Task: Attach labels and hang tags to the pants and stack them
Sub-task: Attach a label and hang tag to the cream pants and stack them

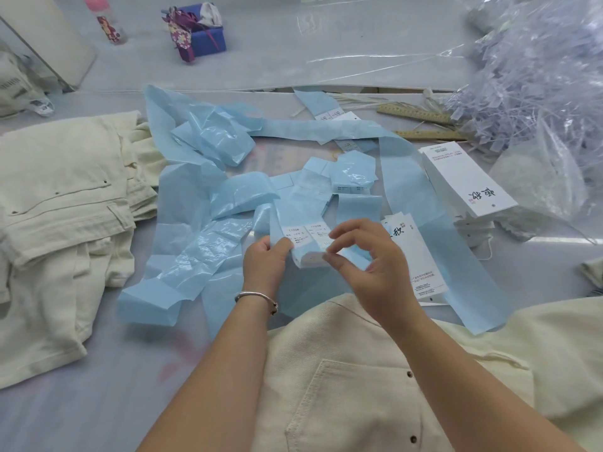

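My left hand grips a strip of white sticker labels on blue backing paper, thumb on top. My right hand pinches the edge of a label at the strip's lower right corner with thumb and forefinger. Cream pants with a back pocket lie right in front of me under my forearms. A white hang tag with black brush writing lies just behind my right hand. A stack of folded cream pants sits at the left. A pile of white hang tags stands at the right.
Long used blue backing strips sprawl across the table's middle. A heap of clear plastic tag fasteners fills the right back, with wooden rulers beside it. A purple box and a bottle stand at the back.
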Motion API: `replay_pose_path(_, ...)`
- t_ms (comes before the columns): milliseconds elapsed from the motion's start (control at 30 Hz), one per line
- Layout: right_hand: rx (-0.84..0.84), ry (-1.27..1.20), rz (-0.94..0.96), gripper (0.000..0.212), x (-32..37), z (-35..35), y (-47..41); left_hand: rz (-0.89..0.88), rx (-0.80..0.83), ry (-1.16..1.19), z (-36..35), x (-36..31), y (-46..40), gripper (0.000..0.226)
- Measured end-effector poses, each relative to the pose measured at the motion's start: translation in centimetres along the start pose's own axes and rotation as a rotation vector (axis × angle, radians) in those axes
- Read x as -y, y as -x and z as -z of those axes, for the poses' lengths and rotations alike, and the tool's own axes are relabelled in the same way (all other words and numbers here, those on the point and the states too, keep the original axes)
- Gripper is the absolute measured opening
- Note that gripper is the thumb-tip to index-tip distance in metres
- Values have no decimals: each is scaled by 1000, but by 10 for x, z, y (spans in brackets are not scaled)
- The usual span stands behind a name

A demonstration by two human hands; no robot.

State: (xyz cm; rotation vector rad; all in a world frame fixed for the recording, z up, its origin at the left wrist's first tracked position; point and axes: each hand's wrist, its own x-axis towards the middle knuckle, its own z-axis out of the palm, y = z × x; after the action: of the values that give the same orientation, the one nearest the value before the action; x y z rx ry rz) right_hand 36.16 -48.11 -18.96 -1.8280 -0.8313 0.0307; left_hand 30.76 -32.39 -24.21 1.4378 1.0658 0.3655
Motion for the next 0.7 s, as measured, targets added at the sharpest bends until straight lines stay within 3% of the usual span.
replay_pose_path(100, -73, -512, -235, 10, 11, 20, 2, -62, -119, -198, 3, 1, 0, 24)
replay_pose_path(167, -135, -658, -363, 14, 8, 33, 2, -113, -180, -434, 4, -2, 6, 19)
replay_pose_path(233, -135, -571, -443, 18, 1, 42, 1, -234, -281, -687, 2, -6, 14, 51)
replay_pose_path(300, -134, -451, -505, 20, -6, 48, 3, -473, -309, -693, -8, -17, 28, 55)
replay_pose_path(367, -144, -359, -533, 18, -11, 52, 5, -595, -89, -571, -20, -29, 42, 36)
replay_pose_path(433, -146, -322, -527, 14, -15, 56, 6, -538, 226, -469, -31, -38, 55, 16)
replay_pose_path(500, -141, -311, -522, 12, -18, 59, 7, -517, 396, -452, -40, -43, 65, 9)
replay_pose_path(600, -203, -251, -521, 12, -26, 64, 11, -580, 323, -460, -50, -42, 68, 20)
replay_pose_path(700, -365, 109, -525, 17, -49, 71, 16, -521, 151, -289, -55, -45, 67, 27)
